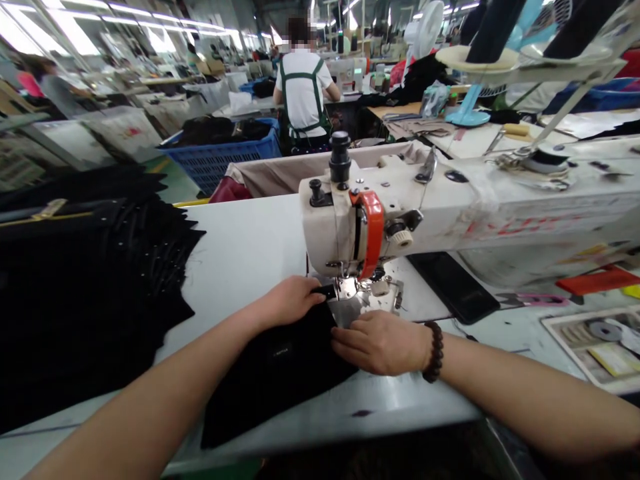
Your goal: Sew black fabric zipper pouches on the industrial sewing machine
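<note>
A piece of black fabric [280, 380] with a small label lies on the sewing table, its upper edge reaching the needle area of a white sewing machine [425, 200]. My left hand [290, 300] grips the fabric's top edge just left of the presser foot [346, 288], thumb and fingers pinched together. At the fabric's right edge, my right hand [377, 341] has its fingers closed on the cloth, below the metal needle plate. A dark beaded bracelet [433, 352] circles the right wrist. The fingertips of both hands are partly hidden.
A large pile of black fabric pieces [95, 287] covers the table's left side. Right of the needle lie a black phone [453, 287], pink-handled snips [537, 300] and a tray [565, 333] of small items. Behind the machine, a person [303, 87] sits near a blue basket [225, 157].
</note>
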Available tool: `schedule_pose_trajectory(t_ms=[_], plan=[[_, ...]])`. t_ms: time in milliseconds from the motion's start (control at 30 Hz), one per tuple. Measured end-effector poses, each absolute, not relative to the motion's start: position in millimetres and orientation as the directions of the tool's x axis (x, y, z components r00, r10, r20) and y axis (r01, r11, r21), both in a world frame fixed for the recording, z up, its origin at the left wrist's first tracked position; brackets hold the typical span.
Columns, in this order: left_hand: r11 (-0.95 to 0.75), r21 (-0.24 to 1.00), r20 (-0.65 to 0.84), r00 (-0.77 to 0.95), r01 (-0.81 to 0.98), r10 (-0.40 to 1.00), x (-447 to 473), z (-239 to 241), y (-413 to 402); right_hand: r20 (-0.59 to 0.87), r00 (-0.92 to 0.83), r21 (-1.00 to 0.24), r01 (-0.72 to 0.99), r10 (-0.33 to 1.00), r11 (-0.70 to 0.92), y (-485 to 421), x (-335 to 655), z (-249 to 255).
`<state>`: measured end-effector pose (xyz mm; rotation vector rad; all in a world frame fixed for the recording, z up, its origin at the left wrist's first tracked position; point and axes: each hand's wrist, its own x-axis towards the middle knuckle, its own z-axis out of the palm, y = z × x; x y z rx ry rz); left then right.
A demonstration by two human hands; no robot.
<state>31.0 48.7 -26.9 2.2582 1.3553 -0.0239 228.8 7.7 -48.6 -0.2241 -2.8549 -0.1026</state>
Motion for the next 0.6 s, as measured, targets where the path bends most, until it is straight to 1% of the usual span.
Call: schedule_pose_trajectory(t_ms=[133, 233, 400, 600], plan=[[-0.356, 0.369, -0.262, 0.464, 0.859, 0.846, 34, -29, 50, 0.129, -0.976, -0.005, 0.174, 0.174, 0.985, 9, 222, -42], [-0.316, 0.305, -0.256, 0.396, 0.899, 0.882, 37, -29, 49, 0.046, -0.982, -0.038, 0.182, 0.184, 0.982, 8, 220, -40], [-0.234, 0.195, -0.213, 0.274, 0.952, 0.938, 38, -30, 41, 0.069, -0.971, -0.033, 0.228, 0.229, 0.973, 3, 221, -45], [-0.221, 0.183, -0.196, 0.256, 0.958, 0.947, 38, -34, 35, 0.146, -0.965, -0.032, 0.216, 0.218, 0.976, 2, 225, -51]])
